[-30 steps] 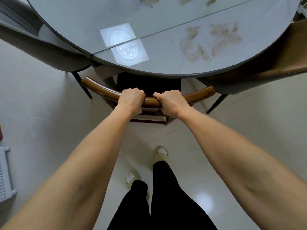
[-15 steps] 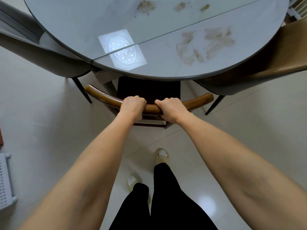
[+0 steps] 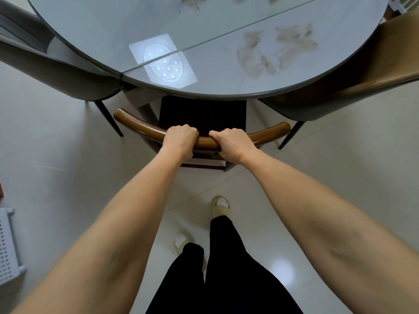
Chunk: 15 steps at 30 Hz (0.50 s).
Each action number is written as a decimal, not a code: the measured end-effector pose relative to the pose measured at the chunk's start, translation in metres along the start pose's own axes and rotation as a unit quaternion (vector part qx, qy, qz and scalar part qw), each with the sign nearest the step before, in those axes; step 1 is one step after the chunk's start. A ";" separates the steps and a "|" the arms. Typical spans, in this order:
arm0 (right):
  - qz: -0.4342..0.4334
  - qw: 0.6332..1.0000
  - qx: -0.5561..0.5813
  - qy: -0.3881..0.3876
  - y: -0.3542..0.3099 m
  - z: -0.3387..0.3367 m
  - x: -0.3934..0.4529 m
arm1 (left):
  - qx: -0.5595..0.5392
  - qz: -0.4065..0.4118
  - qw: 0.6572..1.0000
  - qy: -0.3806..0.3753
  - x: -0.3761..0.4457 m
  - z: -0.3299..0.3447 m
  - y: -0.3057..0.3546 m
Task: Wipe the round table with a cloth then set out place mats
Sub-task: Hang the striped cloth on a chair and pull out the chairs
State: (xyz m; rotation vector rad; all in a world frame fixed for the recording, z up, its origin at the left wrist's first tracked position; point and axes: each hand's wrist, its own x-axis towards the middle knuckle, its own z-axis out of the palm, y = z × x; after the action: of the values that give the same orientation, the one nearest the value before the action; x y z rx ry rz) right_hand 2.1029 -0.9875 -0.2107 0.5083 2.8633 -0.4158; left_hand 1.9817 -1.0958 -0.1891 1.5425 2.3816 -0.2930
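The round grey glass-topped table (image 3: pixel 226 23) fills the top of the view, with brown smears (image 3: pixel 276 48) on its near right part and more at the far edge. A wooden chair (image 3: pixel 140 126) with a curved brown backrest stands tucked at the table's near edge. My left hand (image 3: pixel 180 140) and my right hand (image 3: pixel 232 143) both grip the middle of that backrest, side by side, fingers curled over the rail. No cloth or place mat is in view.
A grey chair (image 3: pixel 56 71) stands at the table's left and a brown-seated chair (image 3: pixel 385 64) at its right. A white perforated rack (image 3: pixel 8 248) sits on the floor at the far left. My legs and slippers are below on the pale tiled floor.
The chair backrest and both gripping hands have shifted slightly toward me, away from the table edge. My feet have stepped back a little.
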 end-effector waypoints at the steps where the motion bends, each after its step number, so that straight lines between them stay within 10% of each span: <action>1: 0.000 1.000 -0.001 -0.001 0.000 0.001 -0.001 | 0.000 0.000 1.000 -0.003 -0.001 0.001 0.001; 15: 0.024 0.994 0.030 -0.103 -0.001 -0.009 0.001 | -0.033 0.023 0.998 -0.052 -0.001 0.004 -0.005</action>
State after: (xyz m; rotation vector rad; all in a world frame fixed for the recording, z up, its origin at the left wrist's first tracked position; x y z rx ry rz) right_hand 2.1003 -0.9854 -0.2025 0.5123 2.6418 -0.5144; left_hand 1.9777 -1.0998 -0.1929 1.5127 2.2507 -0.2730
